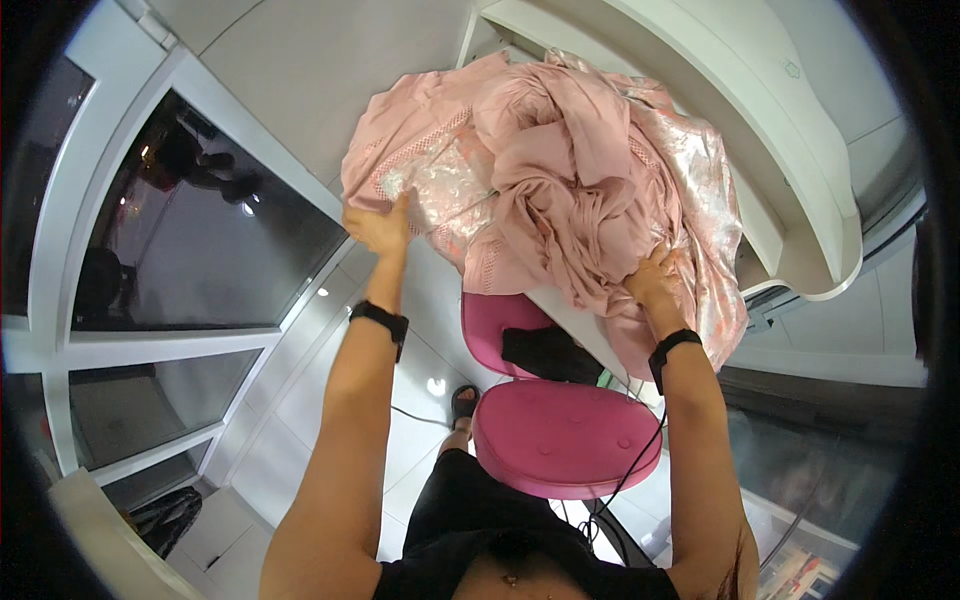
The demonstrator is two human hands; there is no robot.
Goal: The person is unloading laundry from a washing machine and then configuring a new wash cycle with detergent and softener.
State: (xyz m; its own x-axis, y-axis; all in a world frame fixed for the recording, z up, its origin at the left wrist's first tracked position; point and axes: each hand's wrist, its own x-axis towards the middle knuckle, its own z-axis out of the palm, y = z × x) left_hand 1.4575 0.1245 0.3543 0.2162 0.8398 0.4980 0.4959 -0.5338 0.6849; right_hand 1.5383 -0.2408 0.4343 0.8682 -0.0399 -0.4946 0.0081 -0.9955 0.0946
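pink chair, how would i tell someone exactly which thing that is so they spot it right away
Start at the white table with the heap of pale pink fabric that both hands grip. Just below its edge, between the person's forearms, stands the pink chair. Its round padded seat is a deeper, solid magenta pink, unlike the soft pale cloth above.

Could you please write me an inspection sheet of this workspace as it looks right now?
Surface: white table with a curved edge, mostly covered by cloth.
Job's things: bundle of pink cloth, crumpled, with shiny patterned parts, heaped on the table.
Clutter: dark item on the pink chair.
Grips: left hand holds the cloth's left edge; right hand grips its lower folds. Both wrists wear black bands.
Cables: black cable hanging across the chair seat.
Surroundings: dark windows in white frames, pale tiled floor.
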